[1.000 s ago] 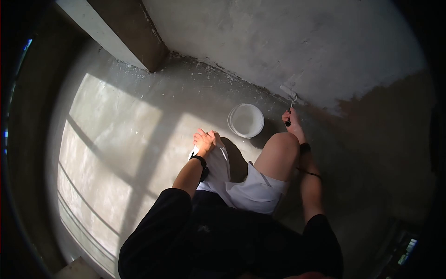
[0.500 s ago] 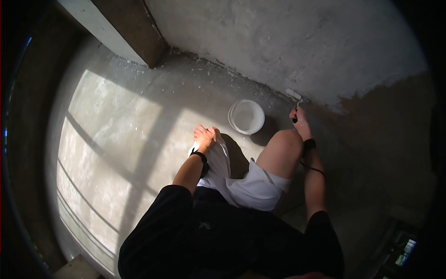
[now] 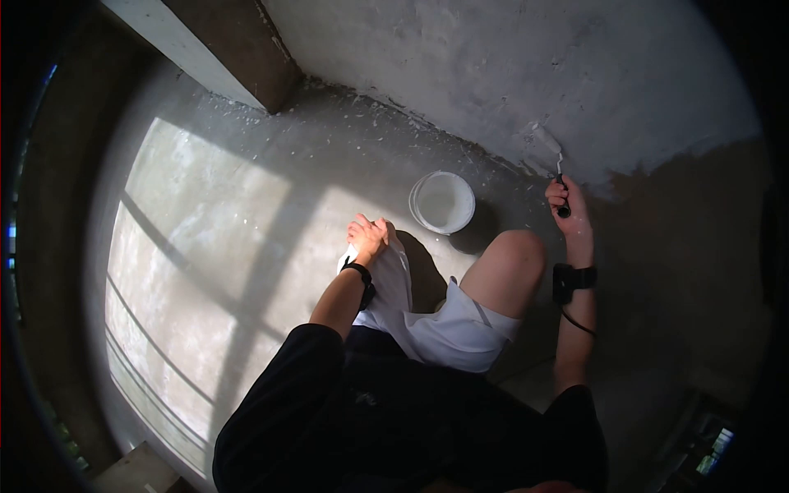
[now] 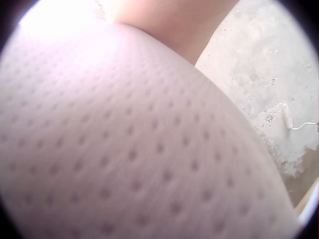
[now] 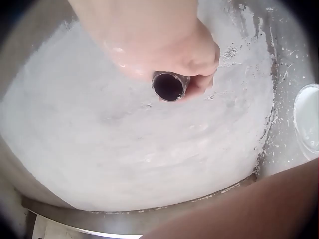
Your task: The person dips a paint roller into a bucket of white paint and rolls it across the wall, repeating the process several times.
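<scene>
My right hand point(image 3: 569, 207) grips the black handle point(image 3: 562, 197) of a small paint roller, whose white sleeve point(image 3: 546, 138) lies against the lower wall point(image 3: 493, 74). In the right wrist view the round end of the handle point(image 5: 168, 86) pokes out of the curled fingers of that hand point(image 5: 174, 50). My left hand point(image 3: 368, 236) rests on the left knee over the white shorts, fingers loosely bent. White dimpled cloth point(image 4: 129, 144) fills most of the left wrist view, with the roller sleeve point(image 4: 287, 116) small at the right.
A white bucket point(image 3: 442, 202) with pale contents stands on the floor, left of the right knee. White specks dot the floor point(image 3: 320, 148) along the wall's foot. A pillar point(image 3: 238, 49) juts out at the upper left. Bare brown wall point(image 3: 699, 197) borders the white area on the right.
My right hand has moved right with the roller, and the sleeve has shifted right and up along the wall. The left hand stays on the knee.
</scene>
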`<state>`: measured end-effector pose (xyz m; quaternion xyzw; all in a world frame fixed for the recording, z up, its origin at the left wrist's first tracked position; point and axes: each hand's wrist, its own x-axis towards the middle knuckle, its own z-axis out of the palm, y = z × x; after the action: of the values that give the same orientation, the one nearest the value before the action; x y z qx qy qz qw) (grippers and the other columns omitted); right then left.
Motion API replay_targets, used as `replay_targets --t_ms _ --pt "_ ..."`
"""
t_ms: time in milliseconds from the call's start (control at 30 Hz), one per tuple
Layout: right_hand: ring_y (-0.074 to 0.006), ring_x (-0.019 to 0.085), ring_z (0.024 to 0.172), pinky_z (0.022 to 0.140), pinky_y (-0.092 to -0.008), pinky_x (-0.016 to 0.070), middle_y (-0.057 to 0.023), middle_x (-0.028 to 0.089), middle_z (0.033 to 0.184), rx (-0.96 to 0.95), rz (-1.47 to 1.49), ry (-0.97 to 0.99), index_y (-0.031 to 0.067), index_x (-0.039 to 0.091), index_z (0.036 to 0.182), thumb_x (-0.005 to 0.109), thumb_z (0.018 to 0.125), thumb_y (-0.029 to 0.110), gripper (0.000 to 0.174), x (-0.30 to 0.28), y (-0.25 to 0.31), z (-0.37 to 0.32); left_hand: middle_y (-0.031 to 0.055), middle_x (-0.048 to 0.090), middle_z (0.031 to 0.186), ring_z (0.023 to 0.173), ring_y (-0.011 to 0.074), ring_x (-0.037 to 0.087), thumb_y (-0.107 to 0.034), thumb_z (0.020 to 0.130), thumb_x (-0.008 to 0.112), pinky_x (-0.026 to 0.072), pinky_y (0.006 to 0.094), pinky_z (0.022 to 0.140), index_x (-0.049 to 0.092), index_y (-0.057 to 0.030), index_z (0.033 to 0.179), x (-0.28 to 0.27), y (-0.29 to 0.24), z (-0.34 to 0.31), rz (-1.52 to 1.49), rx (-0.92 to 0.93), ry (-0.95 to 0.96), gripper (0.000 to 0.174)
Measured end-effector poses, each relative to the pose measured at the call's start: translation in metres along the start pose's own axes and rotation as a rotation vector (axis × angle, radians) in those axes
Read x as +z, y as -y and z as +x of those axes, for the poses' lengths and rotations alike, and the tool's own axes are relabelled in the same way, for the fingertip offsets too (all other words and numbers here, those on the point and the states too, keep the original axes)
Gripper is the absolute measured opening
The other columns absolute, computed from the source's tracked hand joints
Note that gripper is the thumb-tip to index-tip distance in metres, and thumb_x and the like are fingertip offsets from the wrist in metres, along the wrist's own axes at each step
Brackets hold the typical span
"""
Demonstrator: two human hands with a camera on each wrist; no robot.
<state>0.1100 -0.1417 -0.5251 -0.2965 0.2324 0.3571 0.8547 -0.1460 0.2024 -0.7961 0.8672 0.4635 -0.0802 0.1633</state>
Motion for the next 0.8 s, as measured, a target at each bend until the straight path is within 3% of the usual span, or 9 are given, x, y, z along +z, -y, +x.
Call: replay_targets --t_ms 133,367,467,567,700,800 --pt "-0.0050 0.042 0.053 0.042 -0.0198 0.0323 0.0010 0.042 0.064 0.100 -0.015 -0.007 0.0014 0.043 0.085 0.045 0.096 0.016 0.018 -0.016 -0.009 0.039 0.0363 0.040 0.126 0.114 0.0486 0.045 -0.061 0.082 0.042 0.0373 0.0567 0.091 0.027 -0.0012 0.138 -0.002 -0.003 0.001 -0.016 -0.020 0.024 0.083" --pt "-0.0077 0.044 0.052 0.044 -0.0197 0.0366 0.0001 0.041 0.062 0.343 0.245 0.033 0.0002 0.041 0.081 0.048 0.093 0.010 0.017 -0.067 -0.023 0.121 0.0342 0.040 0.126 0.114 0.0470 0.044 -0.059 0.082 0.043 0.0362 0.0568 0.092 0.029 -0.0002 0.137 -0.011 -0.006 -0.010 -0.033 0.001 -0.006 0.082" --pt "-0.0090 0.043 0.053 0.045 -0.0205 0.0371 -0.0011 0.041 0.061 0.349 0.368 0.046 0.0028 0.040 0.075 0.047 0.093 0.011 0.021 -0.070 -0.028 0.136 0.0342 0.044 0.121 0.110 0.0479 0.046 -0.058 0.082 0.044 0.0376 0.0588 0.088 0.031 0.0012 0.135 0.012 0.004 -0.003 -0.039 0.040 -0.159 0.081" --pt "-0.0089 0.042 0.053 0.045 -0.0206 0.0374 -0.0008 0.041 0.061 0.301 0.313 0.123 0.0016 0.041 0.075 0.046 0.093 0.011 0.021 -0.054 -0.010 0.099 0.0347 0.045 0.119 0.108 0.0484 0.047 -0.059 0.081 0.044 0.0391 0.0595 0.085 0.033 0.0014 0.134 0.017 0.002 -0.003 0.004 0.028 -0.176 0.081" --pt "-0.0058 0.041 0.053 0.041 -0.0197 0.0359 -0.0001 0.041 0.067 0.215 0.283 0.141 -0.0031 0.044 0.090 0.046 0.096 0.013 0.018 -0.030 0.016 0.029 0.0357 0.044 0.119 0.108 0.0486 0.047 -0.059 0.081 0.044 0.0392 0.0596 0.085 0.033 0.0017 0.134 0.008 0.002 -0.003 -0.091 0.074 -0.054 0.081" --pt "-0.0048 0.040 0.052 0.038 -0.0193 0.0341 0.0002 0.040 0.069 0.085 0.228 0.176 -0.0027 0.044 0.094 0.047 0.097 0.016 0.019 -0.020 0.019 -0.020 0.0355 0.043 0.120 0.107 0.0487 0.047 -0.060 0.082 0.043 0.0395 0.0592 0.085 0.033 0.0017 0.134 0.014 0.001 -0.001 0.029 0.046 -0.118 0.081"
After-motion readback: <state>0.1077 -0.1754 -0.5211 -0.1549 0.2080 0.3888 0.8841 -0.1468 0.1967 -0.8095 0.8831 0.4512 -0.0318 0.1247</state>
